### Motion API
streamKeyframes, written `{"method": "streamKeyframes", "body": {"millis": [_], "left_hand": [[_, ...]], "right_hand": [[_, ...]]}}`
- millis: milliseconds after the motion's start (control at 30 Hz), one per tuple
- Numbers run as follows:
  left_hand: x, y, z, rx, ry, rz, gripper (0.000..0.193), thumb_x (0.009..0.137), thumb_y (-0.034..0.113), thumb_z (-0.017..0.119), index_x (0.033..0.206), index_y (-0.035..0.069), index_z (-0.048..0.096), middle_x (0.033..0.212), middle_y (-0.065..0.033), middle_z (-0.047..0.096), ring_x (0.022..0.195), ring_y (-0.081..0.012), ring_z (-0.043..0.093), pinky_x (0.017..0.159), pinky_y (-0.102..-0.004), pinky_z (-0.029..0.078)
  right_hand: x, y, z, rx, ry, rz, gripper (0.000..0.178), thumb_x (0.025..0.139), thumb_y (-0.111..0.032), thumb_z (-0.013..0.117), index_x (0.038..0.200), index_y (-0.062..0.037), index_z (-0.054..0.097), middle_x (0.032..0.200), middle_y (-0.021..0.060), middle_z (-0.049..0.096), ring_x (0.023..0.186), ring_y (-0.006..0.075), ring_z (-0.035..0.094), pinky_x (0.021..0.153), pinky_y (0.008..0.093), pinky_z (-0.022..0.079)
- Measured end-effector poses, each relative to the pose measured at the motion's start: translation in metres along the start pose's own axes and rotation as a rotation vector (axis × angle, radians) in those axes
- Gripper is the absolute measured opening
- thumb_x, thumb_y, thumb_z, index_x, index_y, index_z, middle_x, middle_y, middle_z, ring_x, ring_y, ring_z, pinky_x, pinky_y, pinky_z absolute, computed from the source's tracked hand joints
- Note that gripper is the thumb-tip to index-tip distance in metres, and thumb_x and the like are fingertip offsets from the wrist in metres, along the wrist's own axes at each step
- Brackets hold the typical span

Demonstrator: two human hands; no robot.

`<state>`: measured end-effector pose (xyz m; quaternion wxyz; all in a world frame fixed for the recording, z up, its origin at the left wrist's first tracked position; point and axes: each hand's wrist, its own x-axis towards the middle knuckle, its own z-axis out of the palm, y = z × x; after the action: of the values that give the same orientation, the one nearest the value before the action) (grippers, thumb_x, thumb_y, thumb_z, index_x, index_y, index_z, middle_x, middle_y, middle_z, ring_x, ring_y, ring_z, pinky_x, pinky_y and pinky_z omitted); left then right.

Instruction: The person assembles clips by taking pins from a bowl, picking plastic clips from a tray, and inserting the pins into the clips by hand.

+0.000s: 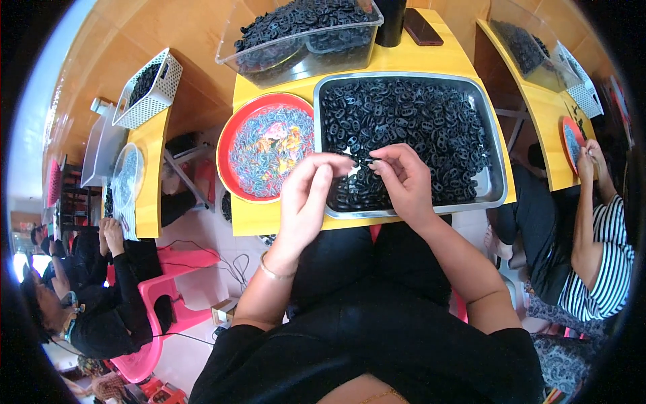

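Now | metal tray (499,176): black rings (417,121) | red plate (232,138): coloured bits (269,151)

Plate (232,138) lies left of tray (499,176); bin (306,57) behind both.

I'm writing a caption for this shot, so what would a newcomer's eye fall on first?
First, the metal tray heaped with small black rings on the yellow table, where the left hand and right hand meet over one black piece. Next, the red plate of coloured bits to the tray's left.
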<state>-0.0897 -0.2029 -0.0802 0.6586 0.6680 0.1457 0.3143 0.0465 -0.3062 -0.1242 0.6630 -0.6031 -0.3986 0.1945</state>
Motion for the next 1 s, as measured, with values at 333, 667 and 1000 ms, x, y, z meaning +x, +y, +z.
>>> {"method": "streamKeyframes", "body": {"millis": [333,667,1000], "left_hand": [[-0.071,0.13,0.057,-0.754,-0.929,0.127,0.084,0.082,0.065,0.038,0.114,-0.012,0.048,0.108,-0.0273,0.056,0.101,-0.0394,0.056,0.088,-0.0504,0.042],[-0.096,0.137,0.072,-0.68,-0.925,0.258,0.09,0.079,0.07,0.035,0.122,-0.009,0.041,0.116,-0.0255,0.051,0.105,-0.0369,0.053,0.091,-0.0465,0.041],[-0.07,0.139,0.079,-0.582,-0.94,0.321,0.097,0.076,0.075,0.033,0.13,-0.006,0.035,0.124,-0.0237,0.047,0.11,-0.0344,0.05,0.094,-0.0427,0.04]], "right_hand": [[-0.001,0.003,0.004,0.041,0.012,-0.023,0.009,0.084,-0.001,0.056,0.092,0.0006,0.059,0.085,0.0054,0.06,0.074,0.0085,0.057,0.067,0.0217,0.045],[-0.002,0.002,0.003,0.042,-0.035,-0.019,0.008,0.085,-0.002,0.054,0.093,0.0013,0.056,0.082,0.0047,0.061,0.076,0.0078,0.059,0.067,0.0211,0.046],[0.001,0.003,0.005,0.08,-0.017,-0.006,0.008,0.085,-0.003,0.056,0.092,0.0006,0.057,0.082,0.0047,0.062,0.075,0.0078,0.059,0.067,0.0213,0.047]]}}
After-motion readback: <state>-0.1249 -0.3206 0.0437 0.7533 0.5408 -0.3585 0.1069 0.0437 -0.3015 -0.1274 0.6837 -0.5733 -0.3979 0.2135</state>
